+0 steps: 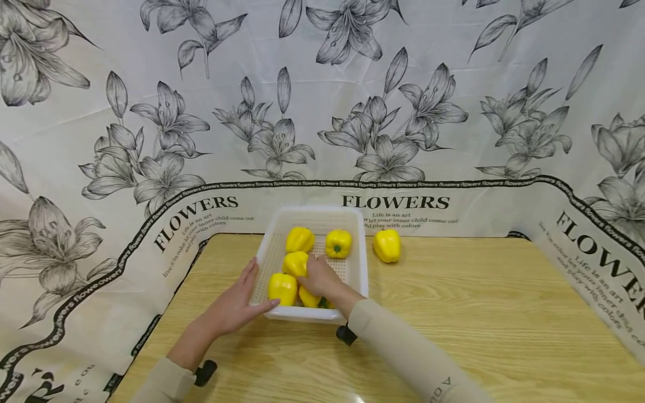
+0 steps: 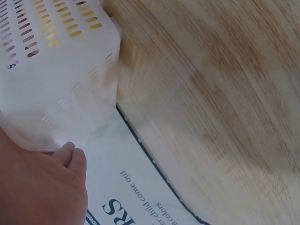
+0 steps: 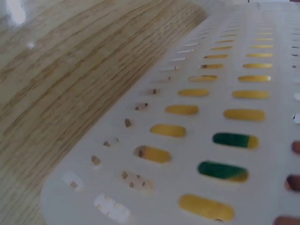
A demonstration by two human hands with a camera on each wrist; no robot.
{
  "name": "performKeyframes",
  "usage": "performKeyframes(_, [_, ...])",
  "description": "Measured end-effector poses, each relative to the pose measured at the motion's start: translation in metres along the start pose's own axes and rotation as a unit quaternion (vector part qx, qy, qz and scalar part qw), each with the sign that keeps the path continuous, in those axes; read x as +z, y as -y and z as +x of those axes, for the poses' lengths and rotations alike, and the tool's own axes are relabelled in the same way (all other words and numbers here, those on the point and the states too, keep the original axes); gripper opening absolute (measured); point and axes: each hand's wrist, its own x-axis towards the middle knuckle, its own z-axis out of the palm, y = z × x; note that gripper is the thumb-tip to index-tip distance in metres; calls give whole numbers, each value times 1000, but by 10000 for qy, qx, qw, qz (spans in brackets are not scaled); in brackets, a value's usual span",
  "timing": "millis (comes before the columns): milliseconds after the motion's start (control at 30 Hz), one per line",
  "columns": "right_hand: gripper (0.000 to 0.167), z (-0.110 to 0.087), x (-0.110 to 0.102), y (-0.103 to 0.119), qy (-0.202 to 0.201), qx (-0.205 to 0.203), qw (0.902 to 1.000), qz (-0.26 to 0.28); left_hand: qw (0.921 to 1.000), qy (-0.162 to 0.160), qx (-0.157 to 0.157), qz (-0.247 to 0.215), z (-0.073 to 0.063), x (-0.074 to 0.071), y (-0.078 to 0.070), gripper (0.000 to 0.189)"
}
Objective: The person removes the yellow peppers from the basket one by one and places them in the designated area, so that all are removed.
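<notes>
Five yellow peppers show in the white basket, a lone pepper beside it on the table. The left hand grips the rim; the right hand grasps the middle pepper. Only the wrist views show slotted outer walls.

My sleeves were beige, the right one bearing dark letters. The bell peppers were bright yellow — green at the visible stems — and the basket milky white. Honey-tan grain streaked the tabletop; grey-black lilies patterned the white cloth.
</notes>
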Motion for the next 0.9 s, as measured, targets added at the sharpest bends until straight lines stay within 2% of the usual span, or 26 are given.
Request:
performKeyframes(200, [54, 2, 2, 2, -90, -164, 9996, -199, 10000, -19, -26, -82, -2, -1, -1, 115])
performKeyframes(367, [59, 4, 0, 4, -147, -45, 9981, -602, 10000, -13, 0, -46, -3, 0, -2, 114])
performKeyframes(467, [62, 4, -2, 6, -203, 7, 9978, -631, 10000, -21, 8, -56, -2, 0, -2, 114])
performKeyframes(567, [61, 3, -4, 5, -262, -49, 9987, -443, 10000, -6, -10, -74, -2, 0, -2, 114])
performKeyframes(700, [58, -2, -7, 3, -263, -202, 9994, 74, 9999, 20, -22, -97, -3, 0, -2, 113])
performKeyframes(900, [65, -10, -20, 0, -324, -535, 9953, 733, 10000, -9, -24, -67, -4, -1, -3, 114])
